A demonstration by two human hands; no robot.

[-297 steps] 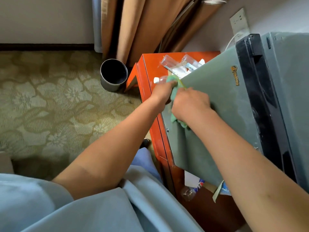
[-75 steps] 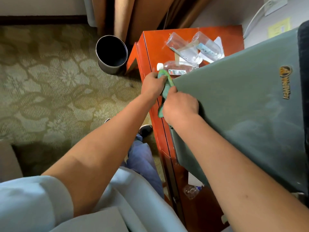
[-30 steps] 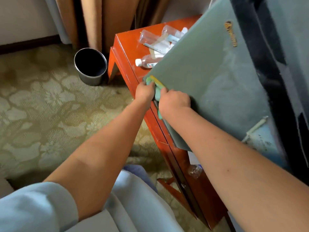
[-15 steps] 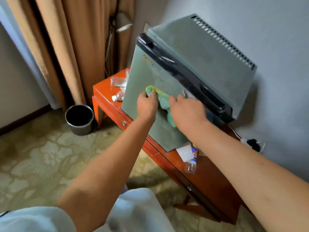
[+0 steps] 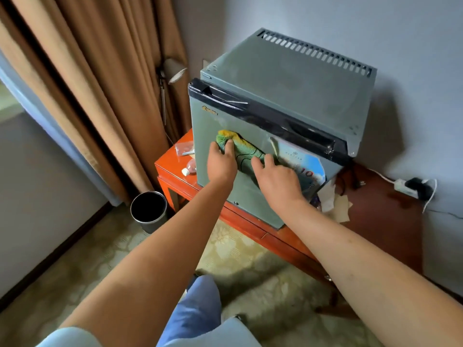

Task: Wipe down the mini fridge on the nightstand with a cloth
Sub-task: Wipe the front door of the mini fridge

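Note:
A grey-green mini fridge with a black handle strip stands on an orange-red nightstand. A green and yellow cloth lies against the middle of the fridge door. My left hand grips the cloth's left end, with its fingers curled over it. My right hand presses the cloth's right end against the door with its fingers spread. A blue and white sticker on the door shows just past my right hand.
Plastic bottles lie on the nightstand left of the fridge, papers to its right. A dark round bin stands on the patterned carpet by the tan curtains. A power strip lies against the wall.
The view has pulled back and up, so the whole fridge shows. Both hands moved the cloth from the door's lower left corner up to its middle.

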